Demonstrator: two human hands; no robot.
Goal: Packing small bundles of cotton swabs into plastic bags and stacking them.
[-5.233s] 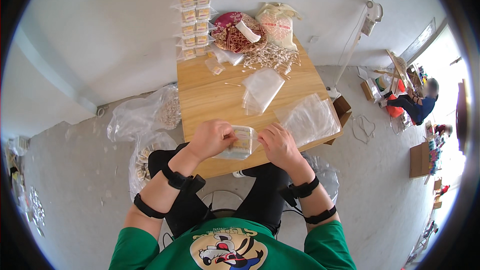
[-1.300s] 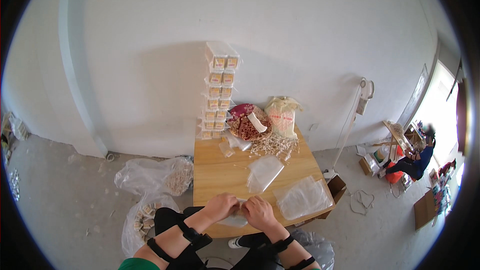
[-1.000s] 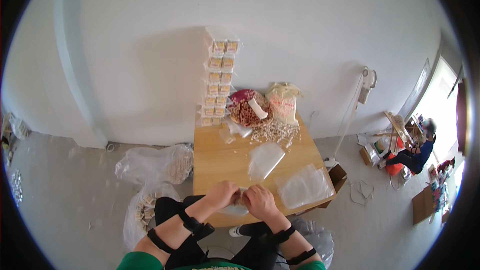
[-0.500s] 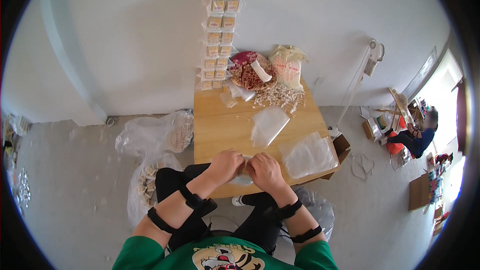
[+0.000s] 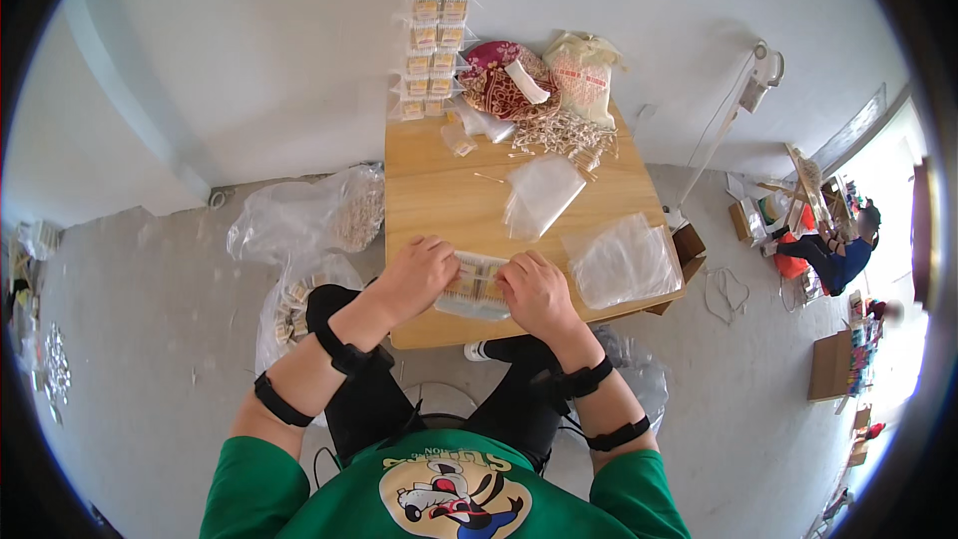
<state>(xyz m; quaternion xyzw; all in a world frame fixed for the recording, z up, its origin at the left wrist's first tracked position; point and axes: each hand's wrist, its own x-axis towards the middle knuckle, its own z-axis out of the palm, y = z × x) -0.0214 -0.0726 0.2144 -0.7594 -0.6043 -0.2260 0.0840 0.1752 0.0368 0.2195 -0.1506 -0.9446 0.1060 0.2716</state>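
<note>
Head view, hands: I see my left hand (image 5: 417,272) and my right hand (image 5: 536,291) both down on a small clear packet (image 5: 476,284) at the near edge of the desk (image 5: 439,195), one hand at each end of it.
Left hand fingers: curled and pressed together over the packet's left end, pinching it against the desk; the thumb I cannot make out.
Right hand fingers: bent and close together on the packet's right end, gripping it; fingertips hidden under the hand.
Packet: it lies flat between my hands, near the middle of the near edge, with a row of pale sticks showing through the film.
Desk middle: a loose clear bag (image 5: 540,194) lies flat, well apart from my hands.
Desk right edge: a stack of clear bags (image 5: 621,260) sits by the near right corner, just beside my right hand.
Desk far edge: a scatter of small sticks (image 5: 561,133), a round patterned tin (image 5: 504,90) and a pale sack (image 5: 584,75) crowd the far right corner.
Far left corner: a tall stack of filled packets (image 5: 433,25) leans against the wall.
Floor, left of the desk: two plastic bags (image 5: 309,220) with contents I cannot identify.
Far right of the view: another person (image 5: 833,255) sits low on the floor, well apart from me.
</note>
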